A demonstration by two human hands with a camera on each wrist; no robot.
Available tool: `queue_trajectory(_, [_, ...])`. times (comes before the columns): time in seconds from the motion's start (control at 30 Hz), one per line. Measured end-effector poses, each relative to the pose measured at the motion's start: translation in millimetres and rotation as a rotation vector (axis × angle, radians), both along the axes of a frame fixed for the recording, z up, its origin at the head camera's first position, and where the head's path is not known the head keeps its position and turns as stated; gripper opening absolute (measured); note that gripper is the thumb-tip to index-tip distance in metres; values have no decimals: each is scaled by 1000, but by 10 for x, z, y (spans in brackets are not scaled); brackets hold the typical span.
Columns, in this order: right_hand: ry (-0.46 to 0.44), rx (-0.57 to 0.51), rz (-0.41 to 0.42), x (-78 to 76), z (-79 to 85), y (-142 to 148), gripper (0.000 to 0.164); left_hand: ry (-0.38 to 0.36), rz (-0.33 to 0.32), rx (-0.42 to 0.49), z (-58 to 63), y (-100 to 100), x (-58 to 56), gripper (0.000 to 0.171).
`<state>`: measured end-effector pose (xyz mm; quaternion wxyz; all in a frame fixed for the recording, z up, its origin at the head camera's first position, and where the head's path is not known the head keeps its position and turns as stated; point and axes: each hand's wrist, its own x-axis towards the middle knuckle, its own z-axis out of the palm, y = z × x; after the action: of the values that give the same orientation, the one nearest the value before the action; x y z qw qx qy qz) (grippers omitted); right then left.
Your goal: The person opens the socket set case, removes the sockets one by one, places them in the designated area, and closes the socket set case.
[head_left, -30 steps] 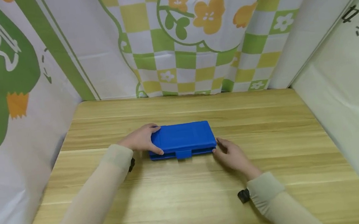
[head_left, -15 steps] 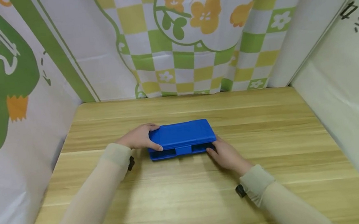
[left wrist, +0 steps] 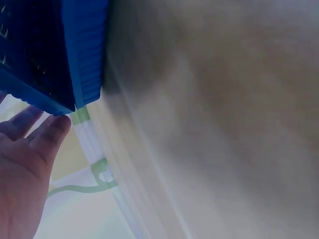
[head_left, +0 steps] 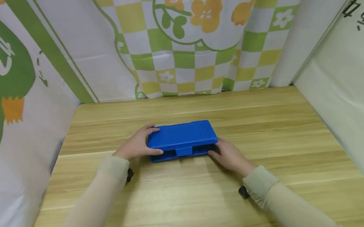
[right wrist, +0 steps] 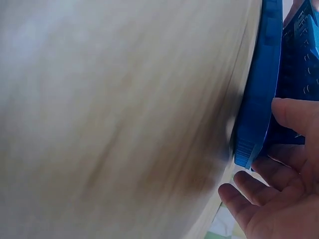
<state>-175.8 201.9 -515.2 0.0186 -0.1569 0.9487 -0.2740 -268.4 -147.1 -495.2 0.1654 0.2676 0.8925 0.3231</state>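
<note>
A blue plastic case point(head_left: 181, 134) lies on the wooden table, its lid raised a little from the base along the front. At the middle of that gap sits a blue latch tab point(head_left: 184, 151). My left hand point(head_left: 136, 143) grips the lid's left end, thumb at the front and fingers at the back. Around the right end, my right hand point(head_left: 231, 156) holds the case, its thumb at the front opening. In the right wrist view, the thumb point(right wrist: 291, 112) touches the base's rim and the fingers lie by the end wall. White markings show inside; most of the interior is hidden.
The wooden tabletop point(head_left: 179, 204) spreads around the case. A checked, flowered curtain point(head_left: 193, 63) hangs along the back edge. Printed cloth point(head_left: 3, 188) stands at the left, and a pale sheet with black writing point(head_left: 361, 99) at the right.
The lid has risen from the base, widening the front gap. My right hand has moved left and inward onto the case's end. The left hand has stayed on the lid, shifting slightly left.
</note>
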Motion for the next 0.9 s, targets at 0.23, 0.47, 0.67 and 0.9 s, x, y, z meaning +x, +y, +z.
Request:
queue_trajectory(0.23, [3, 6, 17, -2, 0, -7, 52, -49, 144, 59, -125, -61, 238, 116])
queue_trajectory(0.47, [4, 12, 13, 0, -3, 35, 50, -156, 151, 72, -284, -48, 180, 136])
queue_trajectory(0.67, [7, 10, 60, 37, 6, 72, 50, -108, 62, -6, -348, -60, 31, 148])
queue_trajectory(0.9, [-17, 35, 110, 46, 26, 93, 49, -44, 40, -121, -331, -70, -36, 150])
